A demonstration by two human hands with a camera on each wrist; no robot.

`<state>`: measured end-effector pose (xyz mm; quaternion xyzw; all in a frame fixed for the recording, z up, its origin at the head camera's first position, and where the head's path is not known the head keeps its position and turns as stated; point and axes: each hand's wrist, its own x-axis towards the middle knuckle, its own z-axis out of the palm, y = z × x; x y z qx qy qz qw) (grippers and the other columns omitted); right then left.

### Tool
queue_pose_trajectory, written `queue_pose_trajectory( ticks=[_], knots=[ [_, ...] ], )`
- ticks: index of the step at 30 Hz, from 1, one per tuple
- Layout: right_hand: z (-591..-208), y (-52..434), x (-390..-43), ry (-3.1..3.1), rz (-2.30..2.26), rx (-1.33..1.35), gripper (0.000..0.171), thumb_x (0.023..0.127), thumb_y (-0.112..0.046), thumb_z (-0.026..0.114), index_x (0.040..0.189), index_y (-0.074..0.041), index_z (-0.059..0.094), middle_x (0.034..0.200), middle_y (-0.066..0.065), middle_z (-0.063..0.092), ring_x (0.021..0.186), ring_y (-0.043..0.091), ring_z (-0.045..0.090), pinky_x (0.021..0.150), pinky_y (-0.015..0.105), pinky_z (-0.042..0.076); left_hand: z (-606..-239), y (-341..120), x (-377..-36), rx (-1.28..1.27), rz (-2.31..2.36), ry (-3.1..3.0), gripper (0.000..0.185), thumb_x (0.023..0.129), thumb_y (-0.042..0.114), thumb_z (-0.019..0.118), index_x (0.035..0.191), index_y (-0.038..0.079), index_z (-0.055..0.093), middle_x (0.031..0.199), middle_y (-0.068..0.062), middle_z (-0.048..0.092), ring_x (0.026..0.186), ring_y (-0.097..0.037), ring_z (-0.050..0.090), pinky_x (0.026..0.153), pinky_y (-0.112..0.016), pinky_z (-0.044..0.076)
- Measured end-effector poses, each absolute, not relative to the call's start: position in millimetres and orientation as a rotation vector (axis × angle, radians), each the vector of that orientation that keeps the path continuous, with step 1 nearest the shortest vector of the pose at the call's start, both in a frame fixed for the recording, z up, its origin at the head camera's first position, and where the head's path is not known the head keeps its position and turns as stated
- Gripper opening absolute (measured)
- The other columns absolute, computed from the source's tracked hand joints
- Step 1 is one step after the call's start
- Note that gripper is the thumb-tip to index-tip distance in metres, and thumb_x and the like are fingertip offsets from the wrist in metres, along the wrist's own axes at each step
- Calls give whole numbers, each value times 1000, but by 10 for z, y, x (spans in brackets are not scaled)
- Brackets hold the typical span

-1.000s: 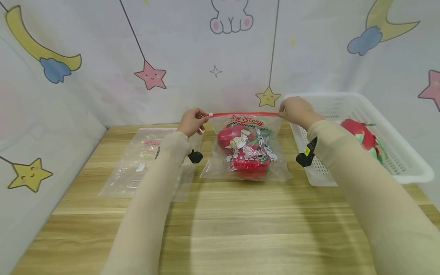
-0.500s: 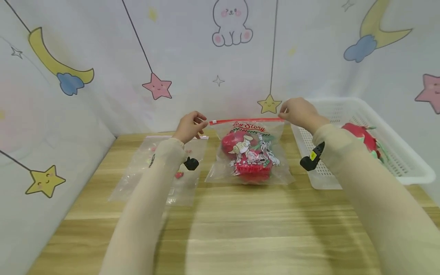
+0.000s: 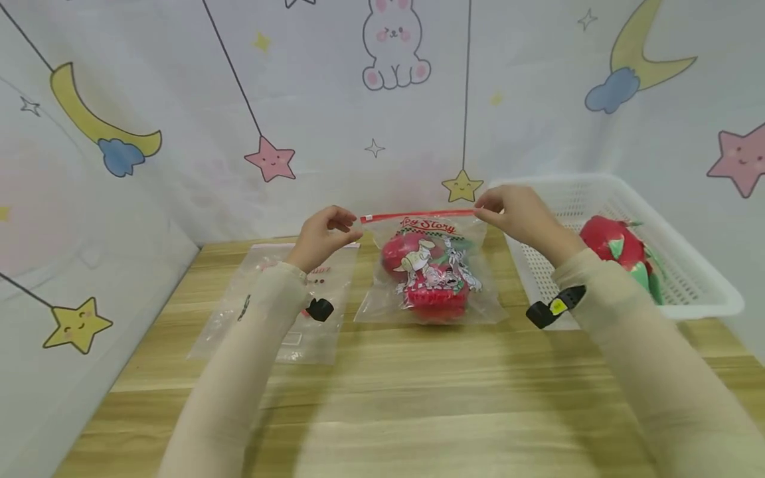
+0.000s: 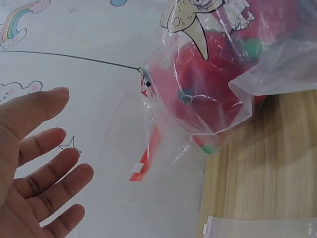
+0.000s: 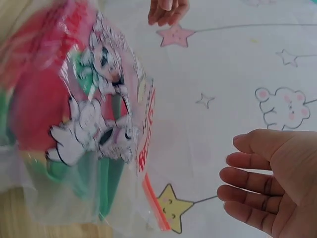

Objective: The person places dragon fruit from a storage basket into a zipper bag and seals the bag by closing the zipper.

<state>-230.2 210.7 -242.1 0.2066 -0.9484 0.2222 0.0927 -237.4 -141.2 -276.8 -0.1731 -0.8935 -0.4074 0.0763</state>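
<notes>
A clear zip bag (image 3: 429, 228) printed with "Toy Story" stands upright on the table, its red slider strip (image 3: 418, 215) along the top. Inside sit red dragon fruits (image 4: 213, 74) with green tips, partly hidden by the print. Just off the strip's left end is my left hand (image 3: 325, 238), its fingers apart and holding nothing. My right hand (image 3: 520, 214) is by the strip's right end. In the right wrist view the fingers of that right hand (image 5: 262, 183) are relaxed and clear of the bag, with nothing between them.
Flat on the table left of the full bag lies another clear zip bag (image 3: 325, 332), partly under my left arm. A white perforated basket (image 3: 705, 311) on the right holds a red dragon fruit (image 3: 612, 242) with green leaves. A printed cloth wall (image 3: 335, 99) rises behind the table.
A second ago both hands held the ends of the red strip. They have let go and moved slightly off it, and the bag keeps standing. The head view has shifted a little.
</notes>
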Motion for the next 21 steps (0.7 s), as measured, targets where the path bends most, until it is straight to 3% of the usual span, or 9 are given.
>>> queue_pose_trajectory(
  ticks=[5,14,21],
  knots=[
    [-2509,2010,-2127,-2723,740,730,26,96,-19,59,110,1,67,99,18,70,92,30,65,83,47,54,-2761,-1480,-2165,-534,-1166,-2727,45,85,25,75,122,6,58,126,-11,57,119,-29,52,110,-48,37],
    [-2764,1891,-1794,-2627,830,813,28,92,-17,65,116,-3,65,115,16,66,103,31,63,85,48,55,-2850,-1733,-1851,-558,-1131,-2862,68,80,31,79,138,14,47,144,-9,44,134,-31,40,104,-53,41],
    [-2932,1850,-1643,-2552,780,875,30,89,-18,69,116,-5,66,115,15,66,105,31,61,85,49,54,-2981,-1912,-1686,-604,-1013,-2927,76,77,31,81,140,13,45,149,-11,40,138,-33,36,111,-56,33]
  ],
)
